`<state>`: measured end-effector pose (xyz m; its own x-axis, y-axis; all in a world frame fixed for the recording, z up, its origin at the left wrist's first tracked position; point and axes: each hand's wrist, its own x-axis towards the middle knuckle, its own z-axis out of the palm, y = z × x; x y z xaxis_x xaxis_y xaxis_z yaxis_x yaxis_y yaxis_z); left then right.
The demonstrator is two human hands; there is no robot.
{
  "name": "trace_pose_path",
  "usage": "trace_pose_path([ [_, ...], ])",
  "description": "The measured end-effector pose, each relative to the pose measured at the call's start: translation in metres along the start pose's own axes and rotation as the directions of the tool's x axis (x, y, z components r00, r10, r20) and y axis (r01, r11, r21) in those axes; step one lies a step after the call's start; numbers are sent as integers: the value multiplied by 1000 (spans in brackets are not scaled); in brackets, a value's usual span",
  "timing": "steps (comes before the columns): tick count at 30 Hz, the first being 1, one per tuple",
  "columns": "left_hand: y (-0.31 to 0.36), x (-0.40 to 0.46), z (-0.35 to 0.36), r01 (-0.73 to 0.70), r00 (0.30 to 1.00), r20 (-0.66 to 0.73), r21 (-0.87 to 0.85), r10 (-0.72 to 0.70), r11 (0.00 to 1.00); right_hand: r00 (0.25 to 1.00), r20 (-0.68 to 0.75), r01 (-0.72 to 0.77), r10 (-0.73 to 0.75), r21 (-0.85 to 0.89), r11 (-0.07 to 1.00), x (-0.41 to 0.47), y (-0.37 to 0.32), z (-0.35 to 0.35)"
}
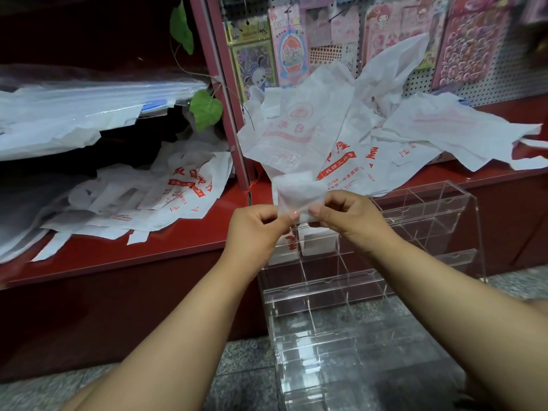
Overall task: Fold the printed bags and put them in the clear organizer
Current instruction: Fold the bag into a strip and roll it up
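Hands: left hand [255, 229] and right hand [347, 215] both pinching a small folded bag [298, 192] between thumb and fingers
Bag: held up just above the clear organizer [415, 221]
Organizer: on the floor, a couple of folded bags [317, 243] already inside
Far side: loose printed bags [341, 134] piled on the red shelf [166, 247]

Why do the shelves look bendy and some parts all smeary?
Head view: the wide lens bows the red shelf edge; the clear organizer catches pale glare; corners blur, like the sticker packs; the folded bag between the left hand and right hand stays fairly sharp.
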<state>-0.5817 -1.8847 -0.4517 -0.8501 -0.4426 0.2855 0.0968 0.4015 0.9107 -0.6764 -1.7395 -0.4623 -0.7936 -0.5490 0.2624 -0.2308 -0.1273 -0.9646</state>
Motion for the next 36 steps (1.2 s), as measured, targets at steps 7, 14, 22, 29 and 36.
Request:
trace_pose_path([
  [7,-9,-4,8,-14,998,64,-33,16,999,987,-150,57,-53,21,998,0,-2,5],
  [14,-9,-4,17,16,997,81,-24,-14,1000,965,-259,56,-46,33,998,5,2,3],
  [22,-5,15,18,99,994,-29,-122,-103,988,995,-65,61,-74,-189,980,9,-3,-6],
  [29,-1,32,19,-28,996,-80,25,30,999,965,22,213,-260,-641,737,26,-1,-25],
  [36,-8,47,28,-106,991,-46,282,124,954,895,24,304,-446,-763,570,43,15,-37],
])
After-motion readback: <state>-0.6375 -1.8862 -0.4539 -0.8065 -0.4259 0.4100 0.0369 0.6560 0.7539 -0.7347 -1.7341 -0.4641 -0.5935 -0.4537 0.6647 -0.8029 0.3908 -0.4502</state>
